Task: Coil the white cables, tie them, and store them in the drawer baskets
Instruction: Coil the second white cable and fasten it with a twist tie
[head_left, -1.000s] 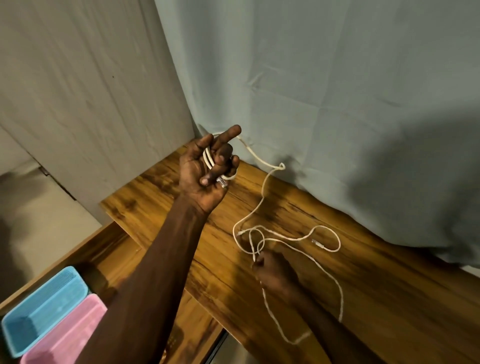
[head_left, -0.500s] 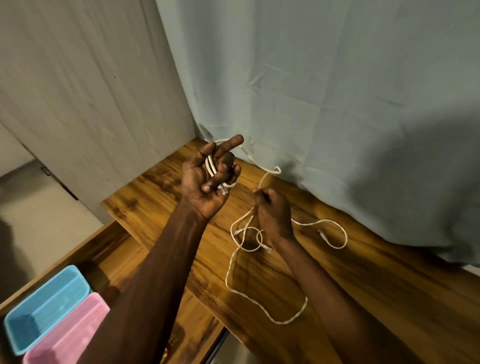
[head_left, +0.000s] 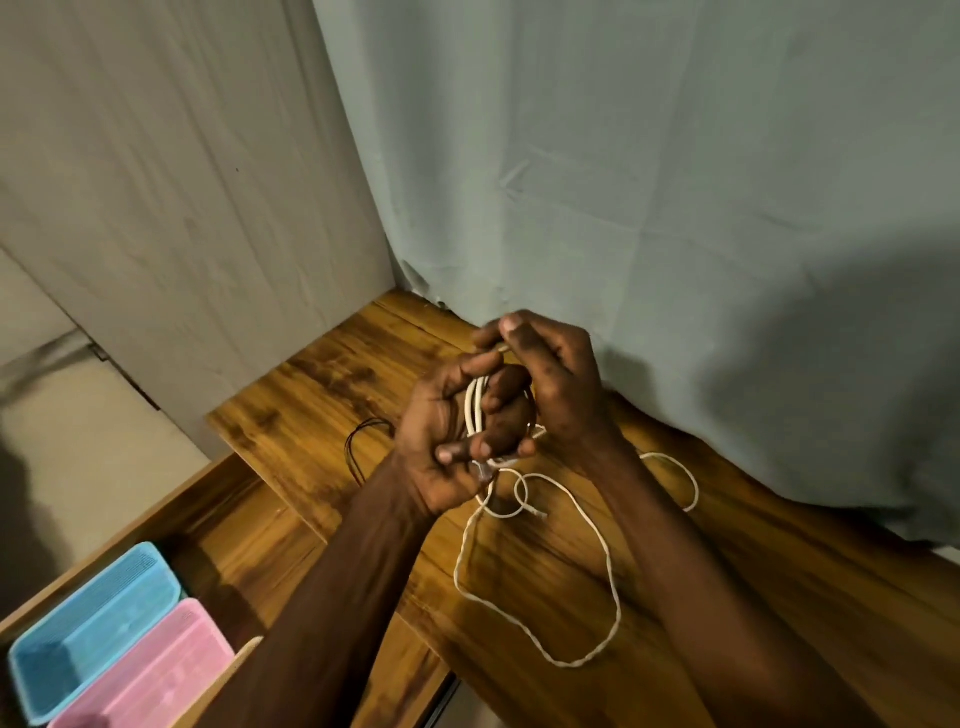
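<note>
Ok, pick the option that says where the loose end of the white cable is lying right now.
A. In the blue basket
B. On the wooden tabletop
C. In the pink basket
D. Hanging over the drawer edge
B: while both hands hold the coil, the loose length of the white cable loops across the wooden tabletop below the left hand and right hand; the blue basket and pink basket hold none of it.

White cable part-coiled, baskets waiting in the drawer

The white cable (head_left: 597, 582) has several loops gathered upright in the left hand (head_left: 441, 441), the right hand (head_left: 556, 384) pinching a strand above them; its slack trails in loose curves below both hands. The blue basket (head_left: 88, 623) and pink basket (head_left: 156, 670) sit side by side, well below-left of the hands.
</note>
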